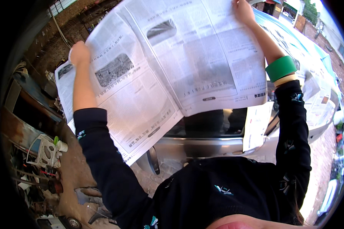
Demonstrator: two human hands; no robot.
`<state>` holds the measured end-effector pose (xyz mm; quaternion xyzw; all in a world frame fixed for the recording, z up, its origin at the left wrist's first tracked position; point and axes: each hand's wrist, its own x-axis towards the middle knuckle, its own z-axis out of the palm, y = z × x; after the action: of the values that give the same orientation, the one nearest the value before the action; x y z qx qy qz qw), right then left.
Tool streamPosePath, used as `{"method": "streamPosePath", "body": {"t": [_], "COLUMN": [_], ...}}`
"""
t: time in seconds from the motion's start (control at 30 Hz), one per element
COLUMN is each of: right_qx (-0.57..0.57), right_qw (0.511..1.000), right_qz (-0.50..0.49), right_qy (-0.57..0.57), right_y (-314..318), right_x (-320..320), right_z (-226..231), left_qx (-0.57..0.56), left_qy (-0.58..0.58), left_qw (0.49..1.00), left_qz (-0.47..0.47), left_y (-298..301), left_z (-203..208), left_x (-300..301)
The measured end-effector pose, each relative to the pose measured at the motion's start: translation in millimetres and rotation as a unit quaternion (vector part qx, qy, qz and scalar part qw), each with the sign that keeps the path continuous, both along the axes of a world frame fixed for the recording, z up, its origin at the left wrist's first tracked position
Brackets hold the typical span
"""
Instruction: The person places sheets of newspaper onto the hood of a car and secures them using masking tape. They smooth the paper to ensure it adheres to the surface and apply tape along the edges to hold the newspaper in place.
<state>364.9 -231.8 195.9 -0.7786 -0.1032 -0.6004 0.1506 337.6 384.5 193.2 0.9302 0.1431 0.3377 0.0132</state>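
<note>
Here the spread newspaper [195, 57] stretches between both hands [80, 54] [244, 13], edges gripped.

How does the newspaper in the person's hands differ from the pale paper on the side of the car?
The newspaper is stretched between the left hand and right hand; the pale paper lies against the grey car, with neither hand on it.
The newspaper spreads wide across the view; the pale paper shows only as a narrow strip.
The newspaper carries grey photos; none show on the pale paper.
Both are light-coloured sheets.
</note>
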Motion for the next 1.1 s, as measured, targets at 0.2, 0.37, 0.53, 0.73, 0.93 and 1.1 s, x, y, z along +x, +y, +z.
{"method": "streamPosePath", "body": {"t": [0.2,0.37,0.53,0.73,0.93,1.1], "right_qx": [0.081,0.088,0.043,0.058,0.076,0.033], "right_qw": [0.965,0.922,0.885,0.883,0.867,0.868], "right_qz": [-0.020,-0.055,-0.114,-0.132,-0.130,-0.123], "right_qy": [0.249,0.373,0.449,0.447,0.476,0.480], "right_y": [42,34,28,28,30,29], "right_x": [4,18,36,34,40,37], "right_z": [-12,-44,-60,-64,-79,-68], "left_qx": [-0.033,-0.162,-0.091,-0.013,-0.103,-0.228], "left_qy": [-0.081,-0.078,-0.164,0.111,0.206,0.199], "left_qw": [0.995,0.983,0.958,0.886,0.846,0.826], "left_qz": [0.054,-0.044,-0.216,-0.450,-0.480,-0.476], "left_y": [8,-22,-91,-145,-150,-158], "left_z": [-44,-81,-92,-138,-211,-228], "left_x": [33,54,9,-129,-189,-192]}}
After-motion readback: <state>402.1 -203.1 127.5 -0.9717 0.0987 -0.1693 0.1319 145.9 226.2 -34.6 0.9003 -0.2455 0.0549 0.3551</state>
